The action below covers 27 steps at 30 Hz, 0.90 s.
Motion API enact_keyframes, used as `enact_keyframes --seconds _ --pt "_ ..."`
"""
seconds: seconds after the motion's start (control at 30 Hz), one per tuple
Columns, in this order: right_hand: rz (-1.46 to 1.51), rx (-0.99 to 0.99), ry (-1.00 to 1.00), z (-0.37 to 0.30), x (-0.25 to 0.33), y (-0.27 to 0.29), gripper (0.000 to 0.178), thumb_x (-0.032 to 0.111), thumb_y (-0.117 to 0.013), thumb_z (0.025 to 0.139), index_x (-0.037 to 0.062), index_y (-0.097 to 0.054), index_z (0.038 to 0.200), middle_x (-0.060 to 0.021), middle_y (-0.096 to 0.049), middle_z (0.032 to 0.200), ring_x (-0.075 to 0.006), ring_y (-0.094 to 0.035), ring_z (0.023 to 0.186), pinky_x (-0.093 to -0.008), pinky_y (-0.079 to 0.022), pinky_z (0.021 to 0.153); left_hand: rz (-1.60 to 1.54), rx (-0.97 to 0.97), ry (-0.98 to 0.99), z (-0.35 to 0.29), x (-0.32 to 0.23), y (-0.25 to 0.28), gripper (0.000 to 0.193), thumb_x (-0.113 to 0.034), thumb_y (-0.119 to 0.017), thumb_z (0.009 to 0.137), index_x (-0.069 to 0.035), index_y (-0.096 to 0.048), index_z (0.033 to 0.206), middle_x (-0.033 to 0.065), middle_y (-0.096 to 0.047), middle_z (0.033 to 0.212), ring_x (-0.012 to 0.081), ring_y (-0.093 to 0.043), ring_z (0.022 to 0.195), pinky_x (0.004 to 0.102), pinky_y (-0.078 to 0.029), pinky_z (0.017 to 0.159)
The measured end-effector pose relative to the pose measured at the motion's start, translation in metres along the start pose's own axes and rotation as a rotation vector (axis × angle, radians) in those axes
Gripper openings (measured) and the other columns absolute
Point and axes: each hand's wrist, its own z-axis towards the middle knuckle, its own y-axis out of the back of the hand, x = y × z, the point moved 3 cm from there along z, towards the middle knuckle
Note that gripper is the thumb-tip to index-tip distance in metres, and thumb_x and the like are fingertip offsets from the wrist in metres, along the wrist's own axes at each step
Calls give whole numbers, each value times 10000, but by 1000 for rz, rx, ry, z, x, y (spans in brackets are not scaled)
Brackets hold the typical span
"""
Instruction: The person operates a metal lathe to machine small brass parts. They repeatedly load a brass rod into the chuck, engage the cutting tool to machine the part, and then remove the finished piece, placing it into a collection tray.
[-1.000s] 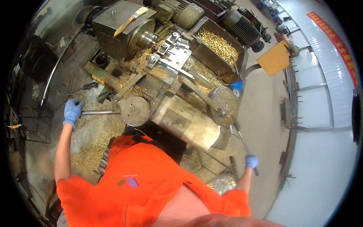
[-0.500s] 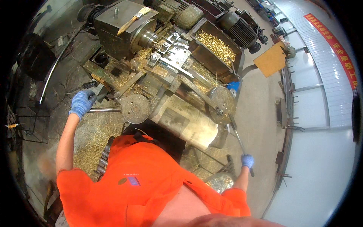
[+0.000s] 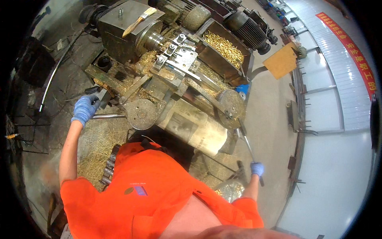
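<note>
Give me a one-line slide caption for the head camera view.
Gloved left hand on a lathe handle, right hand gripping a long lever.

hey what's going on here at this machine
A person in an orange shirt stands over a grimy metal lathe with brass-coloured shavings strewn over it and the floor. Their left hand, in a blue glove, grips a dark handle at the machine's left end. Their right hand, also gloved, holds a long metal lever at the right end. A tray of brass-coloured parts sits behind the machine, and a paintbrush lies on top of it.
</note>
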Motion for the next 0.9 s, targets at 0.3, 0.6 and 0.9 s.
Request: enact_keyframes --seconds 0.3,0.6,0.9 --pt "-21 -38 28 -17 4 4 358 378 -565 720 53 -681 820 -201 -633 857 -356 -622 818 -415 -493 736 25 21 38 0 2 0 265 -299 -594 766 -116 -666 943 144 -639 829 304 -614 792 388 -480 731" --pt "11 -39 42 -30 5 1 381 373 -515 736 31 -670 802 -210 -625 830 -372 -624 789 -432 -495 702 14 -5 18 0 2 2 229 -290 -593 771 -125 -669 910 149 -627 802 313 -603 763 404 -473 712" --pt "22 8 -33 -40 5 0 378 382 -570 715 35 -677 819 -210 -630 856 -355 -623 821 -411 -493 745 18 -36 6 0 2 2 214 -287 -594 768 -131 -666 895 170 -612 805 327 -594 777 413 -465 717"
